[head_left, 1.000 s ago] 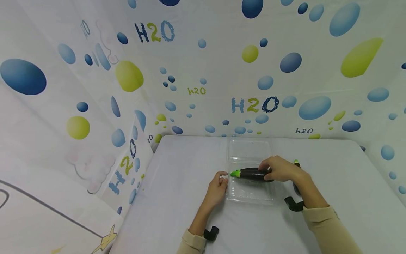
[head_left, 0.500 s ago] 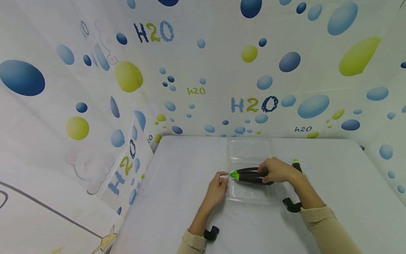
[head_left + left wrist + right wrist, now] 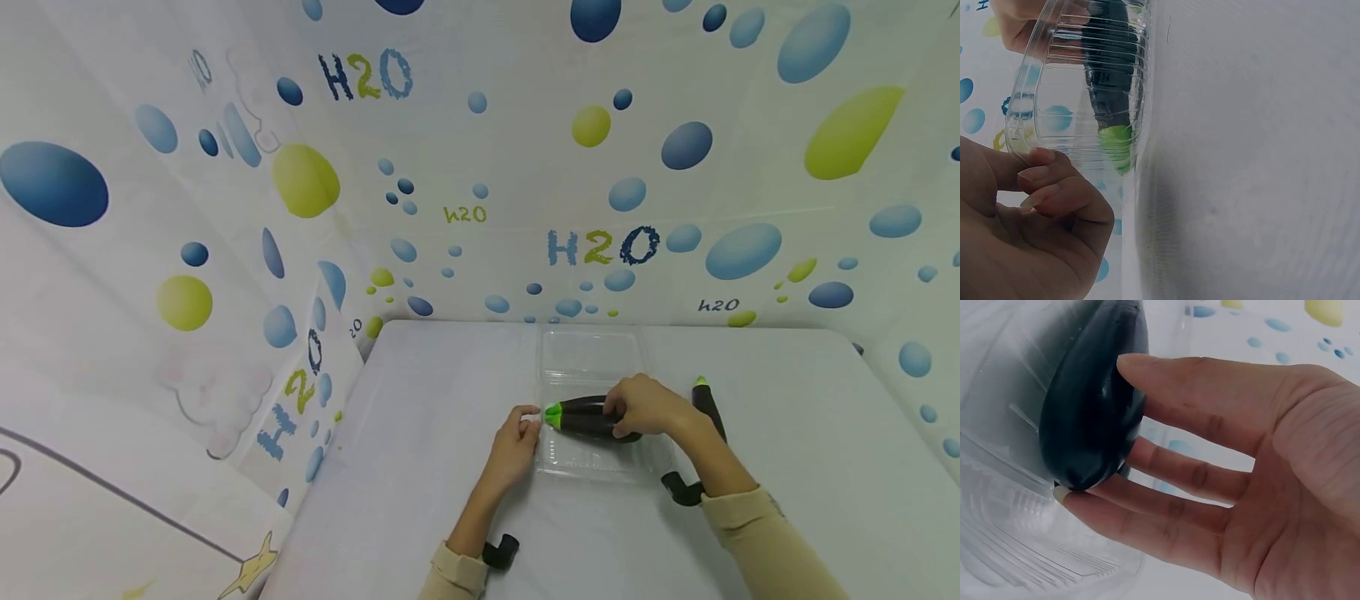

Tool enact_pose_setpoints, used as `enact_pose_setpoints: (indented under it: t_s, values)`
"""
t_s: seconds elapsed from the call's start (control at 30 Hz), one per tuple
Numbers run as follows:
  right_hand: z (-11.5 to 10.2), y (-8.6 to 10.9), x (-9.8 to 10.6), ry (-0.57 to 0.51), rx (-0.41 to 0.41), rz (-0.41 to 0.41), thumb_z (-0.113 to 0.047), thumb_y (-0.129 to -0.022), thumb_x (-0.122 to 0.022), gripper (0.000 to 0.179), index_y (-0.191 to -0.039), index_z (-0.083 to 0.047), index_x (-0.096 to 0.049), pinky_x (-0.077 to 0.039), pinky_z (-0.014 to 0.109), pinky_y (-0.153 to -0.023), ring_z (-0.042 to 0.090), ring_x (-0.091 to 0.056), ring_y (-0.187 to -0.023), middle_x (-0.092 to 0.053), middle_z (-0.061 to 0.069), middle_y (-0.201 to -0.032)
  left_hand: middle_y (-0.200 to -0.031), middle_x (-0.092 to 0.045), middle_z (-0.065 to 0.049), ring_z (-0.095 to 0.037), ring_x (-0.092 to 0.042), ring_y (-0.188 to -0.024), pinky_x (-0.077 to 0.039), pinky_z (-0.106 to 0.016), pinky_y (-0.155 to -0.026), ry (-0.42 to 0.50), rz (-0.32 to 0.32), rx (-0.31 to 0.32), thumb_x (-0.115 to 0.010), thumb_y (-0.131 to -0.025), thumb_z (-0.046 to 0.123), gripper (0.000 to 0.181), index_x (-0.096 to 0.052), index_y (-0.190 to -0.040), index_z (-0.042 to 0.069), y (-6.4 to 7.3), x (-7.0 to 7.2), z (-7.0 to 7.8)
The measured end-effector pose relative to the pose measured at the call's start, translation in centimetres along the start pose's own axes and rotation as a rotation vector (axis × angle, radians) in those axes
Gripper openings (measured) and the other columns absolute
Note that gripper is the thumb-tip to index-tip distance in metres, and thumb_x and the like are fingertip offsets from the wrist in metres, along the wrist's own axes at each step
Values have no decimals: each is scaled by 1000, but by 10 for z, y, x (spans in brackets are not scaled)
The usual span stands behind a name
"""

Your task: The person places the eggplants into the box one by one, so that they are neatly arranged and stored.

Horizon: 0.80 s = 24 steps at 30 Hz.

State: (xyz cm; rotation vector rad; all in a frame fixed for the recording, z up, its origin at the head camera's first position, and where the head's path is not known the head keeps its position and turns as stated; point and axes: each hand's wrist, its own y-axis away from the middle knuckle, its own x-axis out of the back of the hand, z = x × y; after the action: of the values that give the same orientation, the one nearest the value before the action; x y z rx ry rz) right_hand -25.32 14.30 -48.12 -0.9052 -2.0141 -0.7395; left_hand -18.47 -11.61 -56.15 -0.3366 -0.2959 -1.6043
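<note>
A clear plastic clamshell box [image 3: 592, 462] lies unfolded on the white table. My left hand [image 3: 514, 446] pinches its left rim; in the left wrist view the fingertips [image 3: 1041, 178] meet that rim. Two dark eggplants with green tops lie side by side in the near half. My right hand [image 3: 647, 407] holds the nearer eggplant [image 3: 588, 424] by its thick end, and the farther eggplant [image 3: 583, 402] is partly hidden. In the right wrist view the thumb [image 3: 1147, 372] lies along the dark skin, with the other fingers on the opposite side.
Beyond my right wrist another eggplant [image 3: 707, 404] lies on the table [image 3: 435, 375], its lower end hidden by the arm. The box's other half [image 3: 591, 350] extends toward the back edge. A patterned sheet [image 3: 525, 167] hangs behind.
The nearer eggplant has shifted slightly toward me with my right hand, so the farther one has come into sight beside it. My left hand has stayed at the box's rim.
</note>
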Motion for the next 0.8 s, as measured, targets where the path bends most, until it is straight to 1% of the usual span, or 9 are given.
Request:
enact_pose_setpoints:
  t_s: [0.13, 0.37, 0.63, 0.8]
  values:
    - [-2, 0, -4, 24, -25, 15, -7, -78, -88, 25, -101, -5, -79, -54, 35, -67, 13, -62, -74, -69, -2, -82, -69, -50, 7, -7, -44, -59, -35, -24, -57, 0, -7, 2, -52, -109, 17, 31, -57, -136, 4, 2, 1, 0]
    - [-8, 2, -7, 34, -68, 32, -7, -80, -86, 22, -100, -4, -78, -55, 35, -67, 14, -62, -73, -68, -1, -80, -69, -50, 8, -7, -44, -59, -35, -24, -57, -14, -13, -3, -51, -109, 17, 31, -57, -137, 4, 4, 4, 0]
    - [-15, 5, -8, 41, -70, 32, -8, -82, -86, 21, -101, -4, -78, -55, 35, -68, 14, -61, -73, -67, -2, -80, -69, -49, 7, -7, -43, -59, -35, -24, -56, -3, -22, -8, -53, -109, 18, 31, -57, -136, 4, 7, 7, -2]
    - [-17, 8, -7, 41, -54, 46, -10, -84, -84, 21, -103, -5, -78, -54, 35, -67, 14, -61, -73, -68, -2, -80, -69, -50, 7, -8, -44, -59, -35, -24, -56, 1, -23, -5, -53, -109, 19, 30, -58, -135, 6, 8, 8, -4]
